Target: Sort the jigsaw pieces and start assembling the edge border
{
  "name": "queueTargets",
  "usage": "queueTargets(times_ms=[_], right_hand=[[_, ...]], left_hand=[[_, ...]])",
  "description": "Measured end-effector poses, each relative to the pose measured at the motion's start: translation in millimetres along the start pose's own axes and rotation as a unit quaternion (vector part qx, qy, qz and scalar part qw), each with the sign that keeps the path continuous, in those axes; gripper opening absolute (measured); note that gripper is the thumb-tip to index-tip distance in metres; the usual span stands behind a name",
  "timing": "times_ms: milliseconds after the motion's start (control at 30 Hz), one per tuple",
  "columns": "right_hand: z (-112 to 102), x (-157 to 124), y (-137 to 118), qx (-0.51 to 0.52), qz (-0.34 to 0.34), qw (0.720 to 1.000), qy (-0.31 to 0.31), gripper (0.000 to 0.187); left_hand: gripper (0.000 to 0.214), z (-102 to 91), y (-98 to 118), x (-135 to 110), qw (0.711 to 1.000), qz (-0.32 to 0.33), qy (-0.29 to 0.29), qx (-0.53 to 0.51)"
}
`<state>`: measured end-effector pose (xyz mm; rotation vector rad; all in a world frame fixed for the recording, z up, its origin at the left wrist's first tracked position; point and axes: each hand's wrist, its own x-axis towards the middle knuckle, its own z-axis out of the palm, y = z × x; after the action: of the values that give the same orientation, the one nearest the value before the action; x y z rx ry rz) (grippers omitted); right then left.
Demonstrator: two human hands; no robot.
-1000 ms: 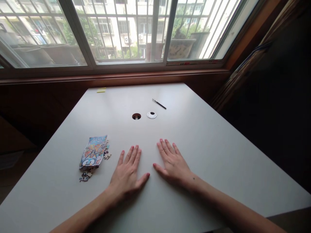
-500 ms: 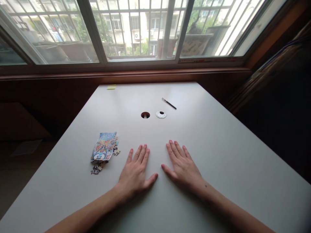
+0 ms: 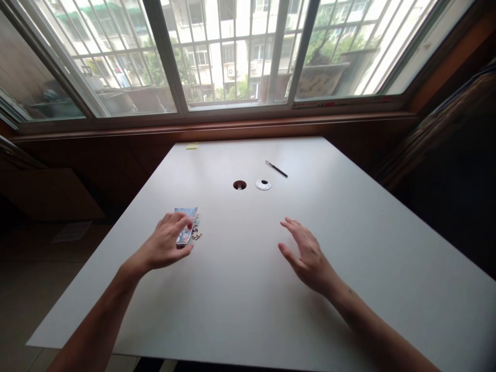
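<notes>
My left hand (image 3: 169,241) hovers over a small colourful printed sheet (image 3: 187,211) on the left part of the white table (image 3: 240,289). Its fingers are curved, with a gap between thumb and fingertips, and it covers much of the sheet. Loose jigsaw puzzle pieces (image 3: 196,234) poke out along the sheet's right side; others are hidden behind the hand. On the right, my right hand (image 3: 306,256) is raised slightly above the tabletop, thumb apart from the fingers, holding nothing.
A black pen (image 3: 276,168) lies toward the table's far end. Nearer are a round cable hole (image 3: 239,185) and its white cover (image 3: 263,185). A yellow sticky note (image 3: 192,146) is at the far left edge. Barred windows (image 3: 232,62) stand behind the table.
Both hands have lifted off the tabletop. My left hand has moved left over the printed sheet, and my right hand has shifted a little right. The view has tilted and shifted.
</notes>
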<state>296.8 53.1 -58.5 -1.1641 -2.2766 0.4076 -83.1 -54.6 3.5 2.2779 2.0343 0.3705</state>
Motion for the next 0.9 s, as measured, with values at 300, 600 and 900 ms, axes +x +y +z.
queueTargets(times_ms=[300,600,900], right_hand=[[-8.3,-2.5,-5.4,0.05,0.004,0.999,-0.001,0.039],[-14.1,-3.4,-13.7,0.046,0.004,0.999,0.027,0.036],[-7.9,3.6,13.7,0.009,0.044,0.994,0.101,0.036]], left_hand=[[0.041,18.2,-55.2,-8.4,0.986,-0.113,-0.025,-0.118],[0.039,16.4,32.5,63.6,0.982,0.002,0.186,-0.031],[0.031,121.2,184.2,153.0,0.975,0.215,0.031,-0.036]])
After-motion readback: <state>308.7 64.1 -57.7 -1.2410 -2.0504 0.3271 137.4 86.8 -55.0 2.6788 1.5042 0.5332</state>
